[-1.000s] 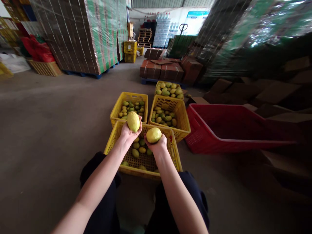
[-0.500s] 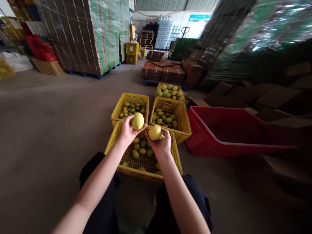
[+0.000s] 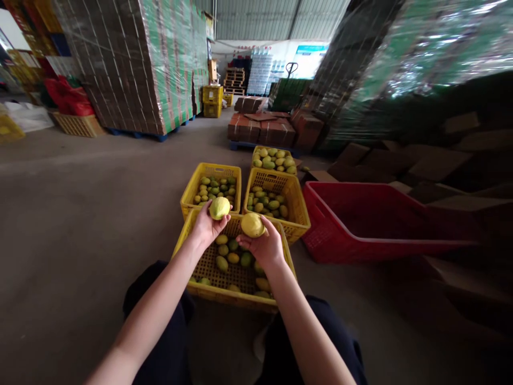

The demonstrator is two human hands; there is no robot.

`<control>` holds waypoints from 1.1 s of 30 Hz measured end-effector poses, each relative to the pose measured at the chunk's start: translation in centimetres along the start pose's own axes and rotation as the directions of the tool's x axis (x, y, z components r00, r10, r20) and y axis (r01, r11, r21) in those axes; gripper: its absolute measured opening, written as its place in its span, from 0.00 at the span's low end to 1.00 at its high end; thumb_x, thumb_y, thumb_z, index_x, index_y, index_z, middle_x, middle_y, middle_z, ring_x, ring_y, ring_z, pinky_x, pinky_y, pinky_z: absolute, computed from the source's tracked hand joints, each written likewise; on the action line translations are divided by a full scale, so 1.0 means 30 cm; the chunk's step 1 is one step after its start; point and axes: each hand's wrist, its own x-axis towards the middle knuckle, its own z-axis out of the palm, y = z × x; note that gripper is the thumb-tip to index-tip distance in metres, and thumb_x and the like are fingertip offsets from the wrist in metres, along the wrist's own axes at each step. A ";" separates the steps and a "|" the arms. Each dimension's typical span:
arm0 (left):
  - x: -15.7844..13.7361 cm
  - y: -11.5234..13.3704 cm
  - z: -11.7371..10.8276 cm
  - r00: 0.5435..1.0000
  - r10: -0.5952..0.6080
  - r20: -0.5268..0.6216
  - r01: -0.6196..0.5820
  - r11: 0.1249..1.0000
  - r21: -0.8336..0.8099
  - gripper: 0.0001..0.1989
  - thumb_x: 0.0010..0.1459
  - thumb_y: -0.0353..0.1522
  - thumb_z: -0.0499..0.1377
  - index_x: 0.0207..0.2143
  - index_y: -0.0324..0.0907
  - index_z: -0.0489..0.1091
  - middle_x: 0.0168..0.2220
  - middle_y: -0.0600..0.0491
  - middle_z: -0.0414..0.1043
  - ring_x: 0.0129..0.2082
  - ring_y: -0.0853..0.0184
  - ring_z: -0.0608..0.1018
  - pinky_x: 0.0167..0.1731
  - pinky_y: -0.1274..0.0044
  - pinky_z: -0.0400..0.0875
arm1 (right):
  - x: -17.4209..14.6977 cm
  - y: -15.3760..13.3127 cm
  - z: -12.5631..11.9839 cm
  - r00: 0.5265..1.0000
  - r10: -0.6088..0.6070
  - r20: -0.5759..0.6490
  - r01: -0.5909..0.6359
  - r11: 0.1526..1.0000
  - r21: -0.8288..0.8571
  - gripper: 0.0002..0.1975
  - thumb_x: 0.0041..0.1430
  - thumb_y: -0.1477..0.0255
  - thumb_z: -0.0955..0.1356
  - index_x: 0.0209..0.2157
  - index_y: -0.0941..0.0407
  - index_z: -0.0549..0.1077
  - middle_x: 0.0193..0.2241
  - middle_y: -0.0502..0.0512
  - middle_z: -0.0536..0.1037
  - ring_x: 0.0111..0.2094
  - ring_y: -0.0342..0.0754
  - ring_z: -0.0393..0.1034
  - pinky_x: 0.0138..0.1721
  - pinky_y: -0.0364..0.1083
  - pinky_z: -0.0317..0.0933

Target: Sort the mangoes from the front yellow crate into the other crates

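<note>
1. Near mid-frame, the left hand (image 3: pixel 207 227) grasps a green-tinged fruit (image 3: pixel 219 208).
2. Just right, the right hand (image 3: pixel 269 247) grasps a yellow fruit (image 3: pixel 252 225).
3. Lower centre: a yellow crate (image 3: pixel 236 300).

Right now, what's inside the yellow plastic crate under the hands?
Inside the crate, loose oval yellow and green fruits lie on its gridded floor. The left hand and right hand, each holding a yellowish fruit, cover parts, so anything behind them is hidden.
</note>
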 end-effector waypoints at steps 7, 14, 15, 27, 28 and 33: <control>-0.058 -0.010 0.003 0.987 0.060 0.150 -0.077 0.991 0.109 0.19 0.65 0.37 0.46 0.46 0.35 0.71 0.34 0.41 0.77 0.21 0.67 0.76 0.16 0.79 0.72 | -0.017 0.037 0.004 0.997 -0.040 -0.060 0.041 0.999 0.017 0.10 0.59 0.66 0.64 0.31 0.59 0.70 0.19 0.54 0.75 0.15 0.47 0.68 0.14 0.44 0.64; -0.052 -0.076 0.032 0.992 0.119 -0.041 -0.118 0.993 0.019 0.12 0.64 0.32 0.50 0.45 0.36 0.69 0.29 0.47 0.74 0.30 0.63 0.79 0.29 0.73 0.79 | -0.062 0.031 0.002 0.995 -0.030 -0.092 0.033 0.999 0.029 0.05 0.54 0.76 0.63 0.31 0.60 0.71 0.19 0.54 0.75 0.16 0.46 0.69 0.15 0.42 0.65; -0.050 -0.082 0.030 0.994 0.106 -0.041 -0.106 0.994 0.004 0.12 0.64 0.31 0.50 0.44 0.36 0.69 0.29 0.47 0.73 0.30 0.63 0.79 0.29 0.74 0.80 | -0.071 0.022 -0.002 0.996 -0.023 -0.087 0.027 0.999 0.040 0.06 0.53 0.77 0.63 0.31 0.61 0.71 0.20 0.54 0.75 0.16 0.46 0.70 0.15 0.42 0.66; -0.073 -0.069 -0.078 0.985 -0.081 -0.151 0.088 0.995 0.042 0.20 0.66 0.39 0.48 0.49 0.32 0.67 0.30 0.43 0.72 0.27 0.63 0.79 0.20 0.80 0.76 | -0.094 0.017 -0.094 0.993 0.091 -0.077 -0.097 0.992 -0.079 0.09 0.61 0.71 0.65 0.34 0.63 0.72 0.21 0.58 0.78 0.15 0.48 0.72 0.15 0.42 0.67; -0.078 -0.066 -0.099 0.981 -0.090 -0.172 0.099 0.994 0.045 0.21 0.66 0.40 0.47 0.49 0.32 0.67 0.29 0.43 0.72 0.27 0.63 0.79 0.20 0.80 0.75 | -0.096 0.019 -0.106 0.988 0.142 -0.053 -0.146 0.986 -0.074 0.12 0.63 0.69 0.63 0.34 0.64 0.72 0.21 0.60 0.78 0.15 0.48 0.72 0.16 0.42 0.68; -0.105 -0.040 -0.205 0.962 -0.099 -0.253 0.125 0.988 0.087 0.20 0.65 0.37 0.45 0.48 0.30 0.66 0.26 0.43 0.70 0.22 0.66 0.76 0.16 0.82 0.71 | -0.098 0.021 -0.164 0.968 0.239 -0.074 -0.246 0.964 -0.105 0.19 0.65 0.64 0.59 0.33 0.64 0.73 0.21 0.61 0.78 0.16 0.47 0.71 0.17 0.42 0.67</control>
